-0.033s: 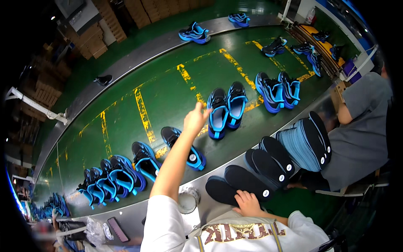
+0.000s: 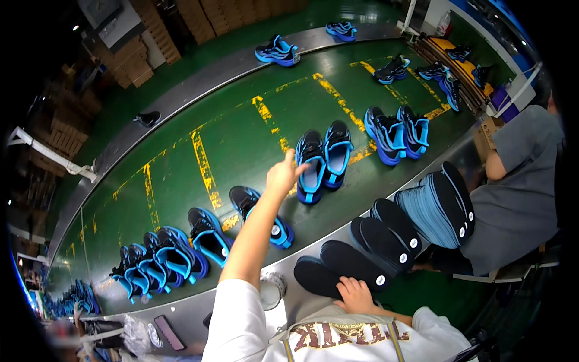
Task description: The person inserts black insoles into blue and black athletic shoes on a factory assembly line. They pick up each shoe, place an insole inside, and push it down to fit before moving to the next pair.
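Well, left hand [image 2: 283,177] near shoe [image 2: 313,175] (right hand [image 2: 357,297]: insole [image 2: 313,275] edge).

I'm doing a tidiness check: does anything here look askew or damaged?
Two things. The yellow lines on the green surface are patchy, as if flaking. At its far right, one shoe lies roughly crosswise to its neighbour, unlike the aligned pair by the left hand.

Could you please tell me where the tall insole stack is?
In the head view, the tall stack is at right, between a smaller insole pile and the person in grey.
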Motion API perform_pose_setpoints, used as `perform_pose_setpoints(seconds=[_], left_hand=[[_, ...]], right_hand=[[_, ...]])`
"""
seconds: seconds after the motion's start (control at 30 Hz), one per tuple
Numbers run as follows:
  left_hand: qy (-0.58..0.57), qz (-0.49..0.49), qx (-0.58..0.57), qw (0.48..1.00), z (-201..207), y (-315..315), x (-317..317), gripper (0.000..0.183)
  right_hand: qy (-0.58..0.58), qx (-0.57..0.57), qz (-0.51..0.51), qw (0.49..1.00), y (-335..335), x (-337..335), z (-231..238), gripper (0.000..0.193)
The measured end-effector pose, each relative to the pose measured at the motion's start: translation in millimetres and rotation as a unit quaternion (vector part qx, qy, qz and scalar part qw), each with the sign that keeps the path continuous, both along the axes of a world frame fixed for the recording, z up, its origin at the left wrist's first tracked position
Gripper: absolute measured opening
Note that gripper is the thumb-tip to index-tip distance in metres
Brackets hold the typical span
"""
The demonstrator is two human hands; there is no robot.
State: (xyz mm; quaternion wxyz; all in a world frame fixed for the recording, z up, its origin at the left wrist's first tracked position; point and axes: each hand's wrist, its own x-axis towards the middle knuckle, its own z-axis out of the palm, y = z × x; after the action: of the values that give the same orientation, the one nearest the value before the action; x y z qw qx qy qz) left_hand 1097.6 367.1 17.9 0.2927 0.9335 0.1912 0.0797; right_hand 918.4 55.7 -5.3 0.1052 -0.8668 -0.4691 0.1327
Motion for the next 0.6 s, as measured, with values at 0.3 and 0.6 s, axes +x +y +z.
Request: perform_pose_setpoints(seconds=[0.3,0.6], left_hand=[[0.002,-0.091,0.135,0.987,-28,-6,35,0.041],[0.039,-0.071,0.171,0.982,-2,-11,-24,0.032]], right_hand=[[0.144,0.143,-0.047,0.978,-10,8,4,0.046],[0.083,0.21,-0.104,0.969,2,122,90,0.033]])
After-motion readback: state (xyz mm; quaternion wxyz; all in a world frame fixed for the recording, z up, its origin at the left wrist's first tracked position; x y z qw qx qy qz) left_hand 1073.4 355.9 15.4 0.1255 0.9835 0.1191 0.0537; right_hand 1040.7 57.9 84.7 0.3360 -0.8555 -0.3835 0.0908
